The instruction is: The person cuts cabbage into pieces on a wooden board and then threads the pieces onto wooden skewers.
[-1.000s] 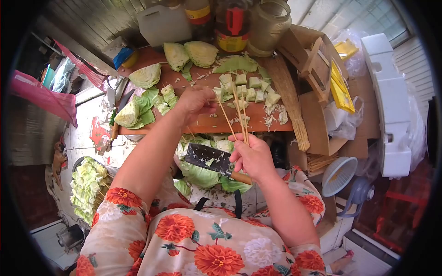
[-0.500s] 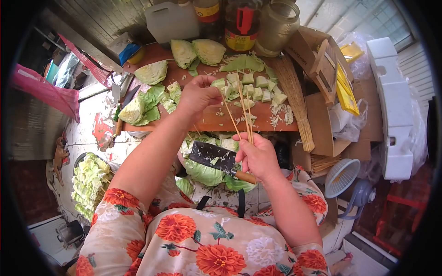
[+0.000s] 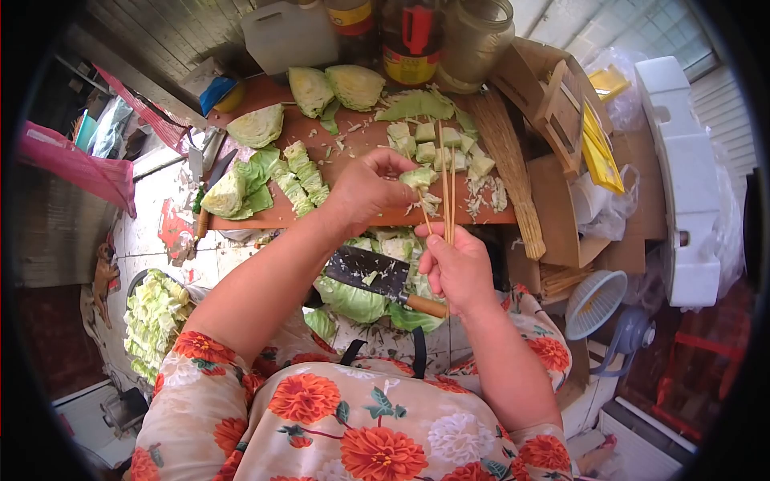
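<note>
**Threading cabbage squares: hold the sticks still, move the leaf**

My left hand (image 3: 367, 191) is pinched shut on a cabbage piece (image 3: 419, 177), thumb and fingertips round its sides. It's right at the tip of one stick. My right hand (image 3: 459, 268) is clamped on a few bamboo skewers (image 3: 446, 188), points aimed away from me. The hands are close but not touching, and the piece sits between them, just past my right knuckles.

What works, I reckon: keep the right hand dead steady and let the left do the pushing. Go through the thick middle of the layers, flat-on, because near the edge the leaves split and fan apart. Pinch from the sides so no fingertip sits behind the point.

The piece is pale green, layered, crisp-looking and a bit waxy. The skewers are thin, straight, dry tan bamboo.

The cut squares (image 3: 437, 148) lie heaped just beyond my left fingers on the board (image 3: 353, 215), which is smooth reddish wood littered with shreds.

The cleaver (image 3: 367, 271) has a broad, dark, mottled blade and a wooden handle running under my right hand. From this angle I can't tell if my lower fingers grip it or it just rests there.
</note>
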Tool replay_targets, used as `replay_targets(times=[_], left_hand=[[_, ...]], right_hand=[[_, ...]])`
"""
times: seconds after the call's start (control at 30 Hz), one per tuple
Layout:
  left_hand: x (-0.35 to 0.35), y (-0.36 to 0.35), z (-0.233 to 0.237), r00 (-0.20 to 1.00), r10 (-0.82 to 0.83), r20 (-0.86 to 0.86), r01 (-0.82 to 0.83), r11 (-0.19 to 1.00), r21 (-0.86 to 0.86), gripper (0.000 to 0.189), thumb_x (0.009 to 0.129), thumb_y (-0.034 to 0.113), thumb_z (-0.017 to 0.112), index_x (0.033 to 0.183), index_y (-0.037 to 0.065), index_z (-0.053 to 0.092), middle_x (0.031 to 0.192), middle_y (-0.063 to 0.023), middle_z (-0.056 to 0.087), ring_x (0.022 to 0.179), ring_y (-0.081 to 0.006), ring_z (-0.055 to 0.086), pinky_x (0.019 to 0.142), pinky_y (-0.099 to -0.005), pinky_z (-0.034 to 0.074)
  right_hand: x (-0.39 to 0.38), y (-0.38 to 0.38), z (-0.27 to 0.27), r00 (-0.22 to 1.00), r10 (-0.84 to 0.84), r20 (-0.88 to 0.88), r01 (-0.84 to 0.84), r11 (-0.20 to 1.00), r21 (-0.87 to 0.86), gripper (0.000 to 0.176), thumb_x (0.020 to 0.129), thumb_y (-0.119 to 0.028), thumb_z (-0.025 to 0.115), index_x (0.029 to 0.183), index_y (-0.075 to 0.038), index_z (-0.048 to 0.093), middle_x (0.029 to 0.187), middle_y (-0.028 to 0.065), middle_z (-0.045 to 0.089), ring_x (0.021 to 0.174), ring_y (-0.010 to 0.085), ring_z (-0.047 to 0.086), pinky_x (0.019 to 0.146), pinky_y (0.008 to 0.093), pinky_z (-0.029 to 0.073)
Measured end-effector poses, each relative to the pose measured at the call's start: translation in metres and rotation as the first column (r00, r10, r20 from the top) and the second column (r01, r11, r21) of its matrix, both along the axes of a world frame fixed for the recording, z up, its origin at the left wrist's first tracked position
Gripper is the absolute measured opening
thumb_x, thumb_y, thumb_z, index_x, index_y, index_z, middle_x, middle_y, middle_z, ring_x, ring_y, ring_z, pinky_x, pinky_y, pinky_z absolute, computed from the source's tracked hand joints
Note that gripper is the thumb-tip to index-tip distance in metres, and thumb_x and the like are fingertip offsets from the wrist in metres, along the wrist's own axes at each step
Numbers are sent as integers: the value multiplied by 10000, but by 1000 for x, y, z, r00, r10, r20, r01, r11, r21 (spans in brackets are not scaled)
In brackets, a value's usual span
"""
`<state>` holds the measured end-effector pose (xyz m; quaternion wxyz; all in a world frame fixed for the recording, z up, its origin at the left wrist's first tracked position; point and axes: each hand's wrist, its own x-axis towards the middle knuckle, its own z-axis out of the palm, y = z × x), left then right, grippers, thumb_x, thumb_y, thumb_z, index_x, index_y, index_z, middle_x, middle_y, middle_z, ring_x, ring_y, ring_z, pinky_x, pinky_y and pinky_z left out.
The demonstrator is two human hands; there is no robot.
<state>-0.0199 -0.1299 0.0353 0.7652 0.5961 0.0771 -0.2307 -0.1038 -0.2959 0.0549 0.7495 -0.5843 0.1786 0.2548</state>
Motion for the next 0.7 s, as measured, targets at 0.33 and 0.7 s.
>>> replay_targets(times=[0.33, 0.7], left_hand=[[1, 1, 6, 995, -21, 102, 10, 994, 111, 340, 717, -37, 642, 1040, -3, 542, 908, -51, 591, 765, -123, 589, 695, -246, 501], [19, -20, -13, 988, -142, -65, 144, 989, 35, 156, 821, 127, 620, 968, 85, 591, 895, 26, 607, 797, -80, 559, 716, -227, 454]], right_hand=[[6, -4, 0, 1000, -12, 3, 12, 994, -113, 199, 922, -174, 504, 1009, -12, 580, 619, 50, 559, 406, 76, 451, 374, 201, 336], [11, -23, -4, 980, -185, 80, 194, 973, -123, 176, 911, -156, 510, 973, -10, 587, 556, 15, 488, 395, 66, 389, 359, 214, 310]])
